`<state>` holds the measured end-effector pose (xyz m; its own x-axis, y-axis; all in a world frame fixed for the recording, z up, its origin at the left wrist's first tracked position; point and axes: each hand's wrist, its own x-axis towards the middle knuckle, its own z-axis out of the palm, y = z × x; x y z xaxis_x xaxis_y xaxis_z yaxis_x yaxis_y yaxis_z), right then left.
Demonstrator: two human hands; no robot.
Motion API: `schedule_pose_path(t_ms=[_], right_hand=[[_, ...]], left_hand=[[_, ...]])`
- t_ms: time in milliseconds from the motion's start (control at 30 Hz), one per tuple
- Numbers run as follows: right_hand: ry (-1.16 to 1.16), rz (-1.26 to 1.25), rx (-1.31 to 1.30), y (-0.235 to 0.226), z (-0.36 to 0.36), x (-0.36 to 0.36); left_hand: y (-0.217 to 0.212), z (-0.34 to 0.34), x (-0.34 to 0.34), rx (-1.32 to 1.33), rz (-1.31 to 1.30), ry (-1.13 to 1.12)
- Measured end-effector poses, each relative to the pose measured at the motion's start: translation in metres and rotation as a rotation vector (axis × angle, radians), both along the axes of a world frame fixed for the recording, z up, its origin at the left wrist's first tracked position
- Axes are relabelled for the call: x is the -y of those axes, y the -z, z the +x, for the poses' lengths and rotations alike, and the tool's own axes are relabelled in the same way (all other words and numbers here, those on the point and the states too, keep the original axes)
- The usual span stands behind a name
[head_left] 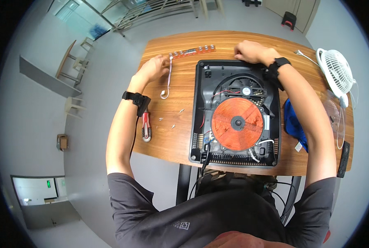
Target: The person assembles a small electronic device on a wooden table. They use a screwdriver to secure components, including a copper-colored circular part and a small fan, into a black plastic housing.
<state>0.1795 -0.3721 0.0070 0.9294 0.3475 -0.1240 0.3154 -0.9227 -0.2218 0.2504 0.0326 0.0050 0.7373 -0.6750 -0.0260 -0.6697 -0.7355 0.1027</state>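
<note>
An opened induction cooker base (pixel 195 103) lies on the table, its round copper coil (pixel 221 124) and small fan (pixel 246 91) showing. My left hand (pixel 153 68) is at the table's far left, fingers slightly apart beside a thin white cable (pixel 169 78). That cable hangs from the left end of a narrow orange circuit board (pixel 191 52) with round buttons. Just beyond the cooker's far edge rests my right hand (pixel 254 52), its fingers curled; whatever they may hold is hidden. Black bands sit on both wrists.
A red-and-grey screwdriver (pixel 146 127) lies left of the cooker, near several small screws (pixel 173 126). To the right are a blue cloth item (pixel 294 124), a white fan (pixel 336 72) and a black strip (pixel 343 159). A black cord (pixel 206 155) runs off the table's near edge.
</note>
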Motion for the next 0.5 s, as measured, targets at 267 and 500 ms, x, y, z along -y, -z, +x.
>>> schedule_pose_path(t_ms=[267,500], right_hand=[[-0.068,0.053,0.181,-0.029,-0.043,-0.029],[-0.488,0.161,0.154,-0.040,-0.084,-0.171]], left_hand=[[-0.032,-0.095,-0.063,-0.174,0.061,-0.153],[-0.044,-0.174,-0.067,-0.256,0.102,-0.364]])
